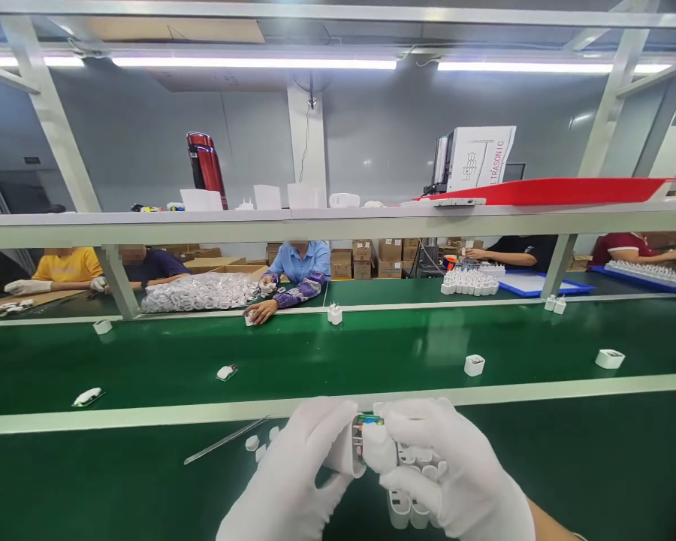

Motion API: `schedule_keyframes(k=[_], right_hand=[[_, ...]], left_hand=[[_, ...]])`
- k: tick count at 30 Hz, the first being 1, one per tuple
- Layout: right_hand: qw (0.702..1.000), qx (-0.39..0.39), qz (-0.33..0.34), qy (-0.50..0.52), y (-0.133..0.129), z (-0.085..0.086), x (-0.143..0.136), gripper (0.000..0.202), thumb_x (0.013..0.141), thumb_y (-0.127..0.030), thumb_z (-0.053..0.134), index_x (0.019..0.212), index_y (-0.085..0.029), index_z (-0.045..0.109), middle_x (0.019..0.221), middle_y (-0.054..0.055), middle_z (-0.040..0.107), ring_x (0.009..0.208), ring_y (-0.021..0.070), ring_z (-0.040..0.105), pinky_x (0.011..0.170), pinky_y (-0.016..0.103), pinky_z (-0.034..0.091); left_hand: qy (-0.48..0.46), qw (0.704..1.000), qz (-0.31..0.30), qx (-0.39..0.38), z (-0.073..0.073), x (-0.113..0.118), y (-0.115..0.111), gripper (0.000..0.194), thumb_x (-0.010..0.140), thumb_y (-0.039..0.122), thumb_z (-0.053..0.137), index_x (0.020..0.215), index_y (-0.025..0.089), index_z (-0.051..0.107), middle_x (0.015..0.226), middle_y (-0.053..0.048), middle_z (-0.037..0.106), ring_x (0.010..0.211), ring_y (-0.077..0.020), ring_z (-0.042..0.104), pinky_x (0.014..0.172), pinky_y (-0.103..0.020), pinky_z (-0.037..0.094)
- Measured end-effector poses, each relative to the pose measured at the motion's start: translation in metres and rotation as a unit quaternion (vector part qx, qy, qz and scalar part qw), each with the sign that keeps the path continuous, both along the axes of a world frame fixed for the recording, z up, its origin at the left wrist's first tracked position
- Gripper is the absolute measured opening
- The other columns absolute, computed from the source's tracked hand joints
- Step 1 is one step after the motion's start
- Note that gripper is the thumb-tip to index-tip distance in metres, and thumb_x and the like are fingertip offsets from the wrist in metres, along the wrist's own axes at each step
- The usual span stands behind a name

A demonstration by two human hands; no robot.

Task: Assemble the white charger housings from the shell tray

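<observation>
My left hand [287,473], in a white glove, is closed around a white plastic housing [345,457] with its open end turned to the right. My gloved right hand [462,466] pinches a small circuit board [372,421] that has a white part [379,448] on it. The board's left end is at the mouth of the housing; how deep it sits inside is hard to see. Several white housings [399,512] stand open-end up on the bench below my right hand, which partly hides them.
Beyond my bench runs a green conveyor [372,368] carrying white housings [474,365] and circuit boards [89,397]. A thin clear strip [225,439] and small white pieces [252,443] lie left of my hands. Across the conveyor, a co-worker's hand [264,310] touches a white piece. A shelf [315,225] spans above.
</observation>
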State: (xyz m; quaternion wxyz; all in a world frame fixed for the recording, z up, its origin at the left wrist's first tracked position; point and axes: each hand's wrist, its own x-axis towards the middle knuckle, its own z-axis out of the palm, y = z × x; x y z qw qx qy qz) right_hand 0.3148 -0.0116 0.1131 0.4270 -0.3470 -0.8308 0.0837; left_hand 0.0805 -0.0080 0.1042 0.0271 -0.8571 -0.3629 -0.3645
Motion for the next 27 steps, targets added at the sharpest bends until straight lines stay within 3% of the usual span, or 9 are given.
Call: schedule_keyframes(k=[2, 4, 8, 14, 21, 24, 27], right_hand=[[1.000, 0.009, 0.016, -0.009, -0.005, 0.008, -0.003, 0.010, 0.081, -0.018, 0.071, 0.087, -0.024, 0.065, 0.094, 0.004, 0.071, 0.082, 0.0198, 0.066, 0.072, 0.032, 0.052], [1.000, 0.022, 0.017, -0.008, -0.008, 0.013, -0.005, 0.014, 0.078, -0.011, 0.071, 0.079, -0.023, 0.065, 0.090, 0.001, 0.071, 0.077, 0.0173, 0.065, 0.069, 0.030, 0.050], [0.998, 0.055, 0.020, 0.030, -0.010, 0.012, -0.006, 0.021, 0.075, -0.009, 0.073, 0.089, -0.023, 0.065, 0.097, 0.001, 0.071, 0.084, 0.0157, 0.067, 0.072, 0.025, 0.053], [0.989, 0.143, -0.029, -0.021, -0.012, 0.013, -0.009, 0.007, 0.088, -0.019, 0.063, 0.093, -0.025, 0.061, 0.096, -0.002, 0.072, 0.082, 0.0141, 0.067, 0.064, 0.023, 0.049], [0.985, 0.089, -0.104, -0.101, -0.019, 0.000, -0.013, 0.006, 0.094, -0.027, 0.056, 0.089, -0.027, 0.058, 0.103, -0.004, 0.070, 0.095, 0.0203, 0.065, 0.071, 0.030, 0.046], [0.971, 0.137, -0.134, -0.145, -0.019, -0.004, -0.016, 0.013, 0.097, -0.035, 0.051, 0.100, -0.026, 0.059, 0.109, 0.001, 0.071, 0.091, 0.0239, 0.068, 0.068, 0.033, 0.050], [0.953, 0.222, -0.143, -0.149, -0.016, -0.007, -0.022, 0.026, 0.098, -0.033, 0.046, 0.112, -0.016, 0.059, 0.120, 0.013, 0.069, 0.090, 0.0251, 0.071, 0.069, 0.034, 0.057]], left_hand=[[0.006, 1.000, 0.000, 0.003, -0.001, 0.000, 0.000, 0.063, 0.084, 0.010, 0.056, 0.139, 0.034, 0.036, 0.129, -0.006, 0.062, 0.117, -0.0215, 0.063, 0.097, -0.032, 0.056], [0.005, 1.000, 0.000, 0.008, 0.001, 0.000, -0.001, 0.061, 0.085, 0.010, 0.057, 0.138, 0.033, 0.037, 0.128, -0.007, 0.063, 0.117, -0.0220, 0.063, 0.096, -0.032, 0.056], [0.007, 1.000, -0.004, 0.023, 0.006, 0.001, -0.005, 0.056, 0.085, 0.011, 0.058, 0.135, 0.030, 0.042, 0.123, -0.008, 0.066, 0.113, -0.0232, 0.066, 0.093, -0.033, 0.059], [0.031, 0.998, 0.001, 0.046, 0.007, 0.002, -0.004, 0.056, 0.080, 0.004, 0.050, 0.131, 0.027, 0.044, 0.121, -0.008, 0.067, 0.110, -0.0212, 0.067, 0.090, -0.032, 0.060], [0.024, 0.998, 0.005, 0.062, -0.002, 0.006, -0.001, 0.053, 0.081, 0.006, 0.050, 0.129, 0.026, 0.045, 0.119, -0.008, 0.068, 0.108, -0.0207, 0.067, 0.088, -0.032, 0.060], [0.007, 0.999, 0.022, 0.044, -0.005, 0.005, 0.000, 0.051, 0.083, 0.009, 0.054, 0.130, 0.027, 0.045, 0.120, -0.007, 0.067, 0.108, -0.0203, 0.067, 0.089, -0.031, 0.060], [0.003, 0.999, 0.039, 0.002, -0.005, 0.003, 0.002, 0.052, 0.083, 0.012, 0.058, 0.130, 0.030, 0.046, 0.120, -0.005, 0.067, 0.107, -0.0196, 0.067, 0.087, -0.030, 0.061]])
